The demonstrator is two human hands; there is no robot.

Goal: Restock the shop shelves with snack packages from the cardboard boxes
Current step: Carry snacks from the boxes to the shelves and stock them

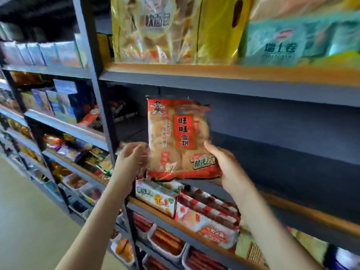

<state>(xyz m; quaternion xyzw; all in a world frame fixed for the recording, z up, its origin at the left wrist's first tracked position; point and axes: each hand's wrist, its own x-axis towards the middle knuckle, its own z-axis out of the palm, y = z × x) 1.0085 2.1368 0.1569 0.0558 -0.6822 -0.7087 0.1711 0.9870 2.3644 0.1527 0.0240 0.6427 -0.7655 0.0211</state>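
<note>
Currently upright: red rice-cracker pack (178, 139), at the left end of the dark middle shelf (311, 214), bottom edge level with its wooden front edge, near the grey upright post (101, 106). Gripped at lower right corner by right hand (228, 168), thumb on front face. Left hand (132, 158) curled beside lower left edge; blurred, grip not determinable. One shelf down: flat snack boxes (194, 211). One shelf up: bread bags (155, 30).

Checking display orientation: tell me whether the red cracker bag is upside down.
No, the red cracker bag is upright, cartoon figure at top, right hand gripping its lower corner.
</note>
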